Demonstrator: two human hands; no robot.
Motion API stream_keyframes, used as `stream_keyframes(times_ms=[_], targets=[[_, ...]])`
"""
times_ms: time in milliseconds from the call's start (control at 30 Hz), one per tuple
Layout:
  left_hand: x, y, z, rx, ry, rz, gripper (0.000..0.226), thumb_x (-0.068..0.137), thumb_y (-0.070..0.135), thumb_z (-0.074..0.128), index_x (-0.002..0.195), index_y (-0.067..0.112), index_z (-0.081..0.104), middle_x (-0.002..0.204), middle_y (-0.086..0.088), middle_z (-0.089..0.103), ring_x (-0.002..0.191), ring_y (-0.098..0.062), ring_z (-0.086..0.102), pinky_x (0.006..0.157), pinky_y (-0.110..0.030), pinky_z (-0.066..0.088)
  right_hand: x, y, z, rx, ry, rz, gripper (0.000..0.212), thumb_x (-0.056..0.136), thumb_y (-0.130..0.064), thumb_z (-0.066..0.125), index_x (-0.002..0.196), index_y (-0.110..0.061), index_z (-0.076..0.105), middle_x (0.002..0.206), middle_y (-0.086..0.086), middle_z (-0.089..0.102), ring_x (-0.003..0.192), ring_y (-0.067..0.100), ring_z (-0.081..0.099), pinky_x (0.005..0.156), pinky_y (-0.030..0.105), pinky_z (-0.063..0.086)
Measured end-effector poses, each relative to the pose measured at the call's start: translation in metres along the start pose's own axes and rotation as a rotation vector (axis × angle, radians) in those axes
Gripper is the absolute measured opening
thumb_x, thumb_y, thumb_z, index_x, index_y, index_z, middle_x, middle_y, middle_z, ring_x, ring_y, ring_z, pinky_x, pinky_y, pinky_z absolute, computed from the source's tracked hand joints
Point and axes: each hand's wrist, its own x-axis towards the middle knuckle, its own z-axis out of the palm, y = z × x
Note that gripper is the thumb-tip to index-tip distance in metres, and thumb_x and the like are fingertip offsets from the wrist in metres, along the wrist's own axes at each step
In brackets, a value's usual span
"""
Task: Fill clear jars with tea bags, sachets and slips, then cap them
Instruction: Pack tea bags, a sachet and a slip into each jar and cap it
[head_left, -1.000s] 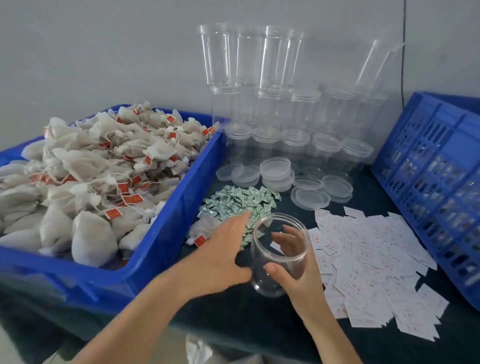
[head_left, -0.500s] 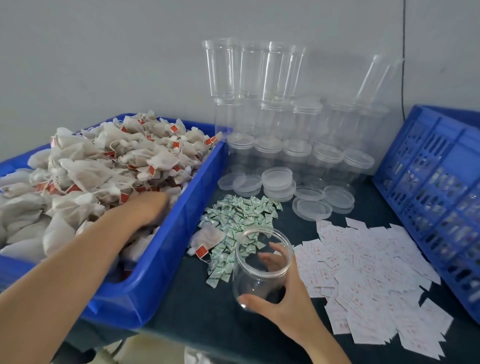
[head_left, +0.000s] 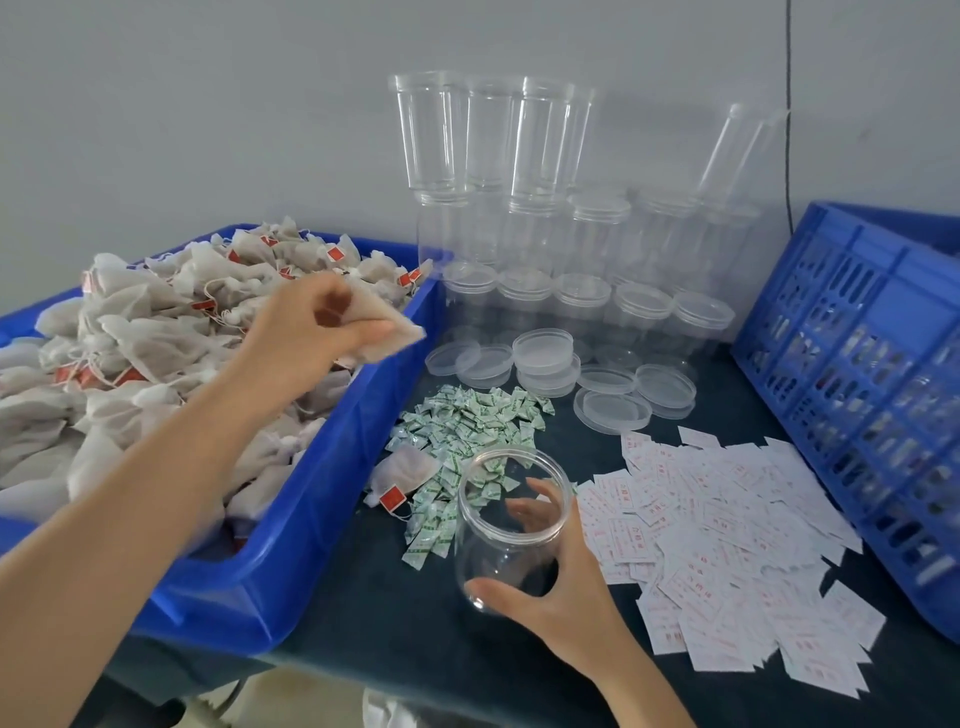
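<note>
Tea bag (head_left: 397, 335) pinched in left hand (head_left: 304, 332)

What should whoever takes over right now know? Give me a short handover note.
Left grip pinches one tea bag above the blue bin of tea bags.
Right grip holds the uncapped jar at the dark table; it looks empty.
Sachets lie left of the jar, slips to its right, loose lids behind.
Done: nothing in this jar yet.
Left: drop the tea bag in, add sachet and slip, cap.
</note>
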Motion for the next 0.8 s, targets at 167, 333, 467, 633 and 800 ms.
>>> stream_keyframes(times_ms=[167,333,467,633,800], targets=[[-0.031,0.053,0.032,-0.315,-0.533,0.033,0.034,0.059,0.033,0.078,0.087,0.018,0.067,0.09,0.002,0.075,0.085,-0.012,0.072,0.074,-0.018,0.056,-0.001,0.0,-0.001,0.007,-0.002,0.002,0.098,0.054,-0.066,0.088,0.134,-0.055,0.034,0.124,-0.03,0.055,0.124,-0.005,0.052,0.095,0.007,0.039],[-0.05,0.048,0.067,-0.03,-0.627,0.079,0.023,0.077,0.028,0.078,0.096,0.024,0.066,0.087,0.008,0.073,0.081,-0.003,0.068,0.081,-0.024,0.056,-0.001,-0.004,0.001,0.018,0.01,-0.018,0.097,0.06,-0.057,0.09,0.139,-0.05,0.033,0.128,-0.033,0.054,0.122,-0.008,0.051,0.094,0.004,0.039],[-0.022,0.029,0.041,0.033,-0.312,0.053,0.014,0.084,0.017,0.07,0.092,0.027,0.065,0.087,0.009,0.07,0.08,-0.001,0.066,0.078,-0.021,0.053,-0.001,-0.003,0.001,0.034,-0.009,-0.002,0.094,0.058,-0.058,0.091,0.133,-0.056,0.034,0.127,-0.029,0.055,0.123,0.004,0.056,0.099,0.016,0.045],[0.004,-0.03,0.005,0.513,-0.258,-0.147,0.011,0.092,0.01,0.06,0.091,0.022,0.06,0.101,0.0,0.065,0.09,-0.016,0.06,0.07,-0.024,0.043,0.0,0.0,0.001,0.037,-0.012,-0.003,0.098,0.054,-0.062,0.091,0.132,-0.059,0.032,0.126,-0.03,0.054,0.126,0.005,0.054,0.104,0.025,0.046],[-0.003,-0.085,0.0,0.873,-0.465,-0.277,0.026,0.098,0.011,0.048,0.122,0.008,0.058,0.122,-0.014,0.062,0.107,-0.028,0.058,0.088,-0.034,0.043,-0.001,0.002,0.001,0.033,-0.013,0.01,0.097,0.053,-0.065,0.09,0.132,-0.06,0.032,0.128,-0.027,0.055,0.125,0.005,0.054,0.103,0.024,0.046]])
